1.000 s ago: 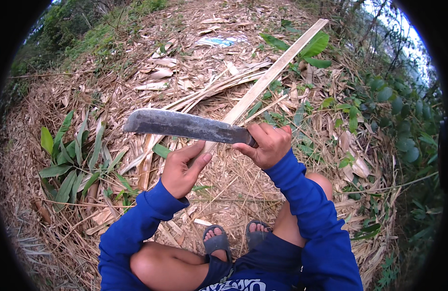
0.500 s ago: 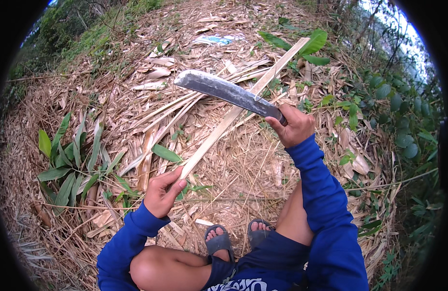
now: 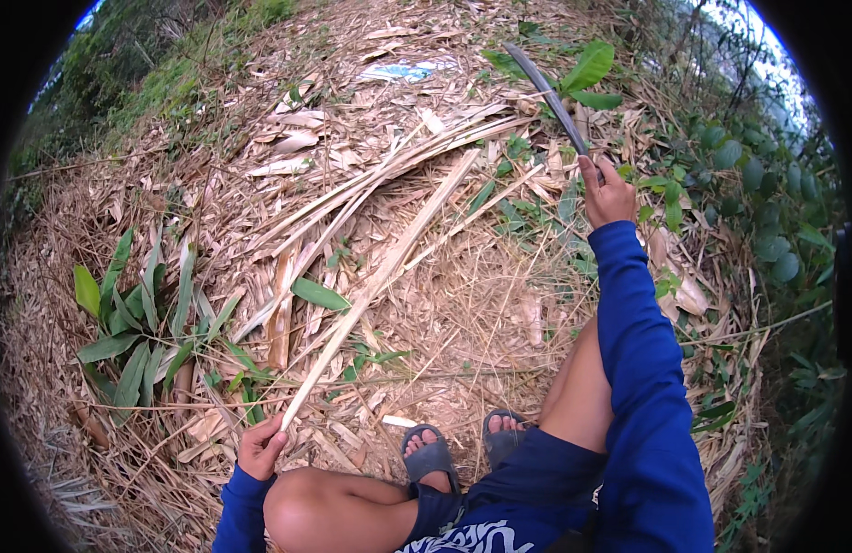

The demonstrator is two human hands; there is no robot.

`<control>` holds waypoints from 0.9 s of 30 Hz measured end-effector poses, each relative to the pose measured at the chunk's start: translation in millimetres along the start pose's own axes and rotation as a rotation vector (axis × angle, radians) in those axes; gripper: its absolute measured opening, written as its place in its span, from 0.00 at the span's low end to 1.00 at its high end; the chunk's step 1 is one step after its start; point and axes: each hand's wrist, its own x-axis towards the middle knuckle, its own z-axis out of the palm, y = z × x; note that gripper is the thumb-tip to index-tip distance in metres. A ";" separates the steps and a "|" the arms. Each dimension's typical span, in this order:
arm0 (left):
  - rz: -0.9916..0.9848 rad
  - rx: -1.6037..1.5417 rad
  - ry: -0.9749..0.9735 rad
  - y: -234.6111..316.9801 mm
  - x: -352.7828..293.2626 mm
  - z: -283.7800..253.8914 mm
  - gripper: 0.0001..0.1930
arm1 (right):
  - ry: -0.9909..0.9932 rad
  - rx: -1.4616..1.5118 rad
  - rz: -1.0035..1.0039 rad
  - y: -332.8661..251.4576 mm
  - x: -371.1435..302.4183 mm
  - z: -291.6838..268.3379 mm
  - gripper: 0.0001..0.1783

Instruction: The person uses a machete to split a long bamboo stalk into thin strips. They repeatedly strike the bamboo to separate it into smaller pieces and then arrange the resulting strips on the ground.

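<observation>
Low at the left, beside my knee, my left hand (image 3: 261, 449) pinches the near end of a long pale bamboo strip (image 3: 381, 274). The strip slants away from me, up and to the right, over the littered ground. Out to the right, my right hand (image 3: 610, 195) is closed round the handle of a machete (image 3: 557, 103); the handle is mostly hidden in my fist. Its dark blade points up and to the left, seen nearly edge-on, and stands apart from the strip.
Several split strips (image 3: 389, 170) lie in a loose bundle on the dry husks ahead. A leafy plant (image 3: 135, 323) grows at the left, broad green leaves (image 3: 590, 69) near the blade, and bushes (image 3: 767, 212) along the right. My sandalled feet (image 3: 430, 456) are close below.
My left hand has drawn the strip back toward me, down and left. My right hand has swung the machete up and right, off the strip, turning its blade edge-on.
</observation>
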 end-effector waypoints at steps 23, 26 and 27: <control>0.615 0.233 0.114 174.2 120.6 126.4 0.10 | -0.491 0.268 -0.504 -140.7 -162.1 -28.0 0.27; 0.678 0.301 0.170 173.3 118.5 126.1 0.09 | -0.459 0.223 -0.519 -142.4 -163.2 -27.0 0.27; 0.702 0.323 0.188 172.0 118.6 125.5 0.09 | -0.447 0.204 -0.525 -142.9 -162.7 -26.4 0.27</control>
